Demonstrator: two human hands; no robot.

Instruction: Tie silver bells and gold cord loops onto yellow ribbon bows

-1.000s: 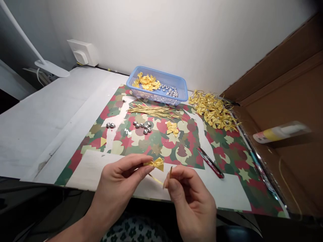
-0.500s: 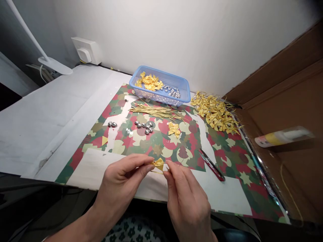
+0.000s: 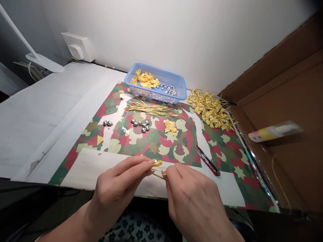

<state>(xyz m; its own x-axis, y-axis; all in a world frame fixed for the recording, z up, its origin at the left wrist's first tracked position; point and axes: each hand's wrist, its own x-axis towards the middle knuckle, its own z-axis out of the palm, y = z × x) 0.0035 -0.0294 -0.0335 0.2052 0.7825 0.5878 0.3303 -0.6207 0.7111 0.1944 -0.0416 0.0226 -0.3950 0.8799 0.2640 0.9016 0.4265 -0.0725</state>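
Between thumb and fingers my left hand (image 3: 123, 181) pinches a small yellow ribbon bow (image 3: 157, 163), with a silver bell (image 3: 155, 161) showing at its top. My right hand (image 3: 190, 191) is closed on the thin gold cord (image 3: 158, 175) that runs across from the bow. Both hands are just above the white paper at the table's front edge. Beyond them lie several loose silver bells (image 3: 140, 125), a pair of yellow bows (image 3: 171, 126) and a bundle of gold cords (image 3: 151, 109).
At the back stands a blue basket (image 3: 183, 88) holding yellow bows and silver bells. A heap of corded bows (image 3: 212, 111) lies right of it. Black-and-red thread snips (image 3: 208, 161) rest right of my hands. A white bottle (image 3: 274, 131) is by the cardboard wall (image 3: 285, 90).
My right hand has turned, its back now facing up, and pulls the cord slightly away from the bow. The bow has tilted in my left hand. The whole view has shifted a little.
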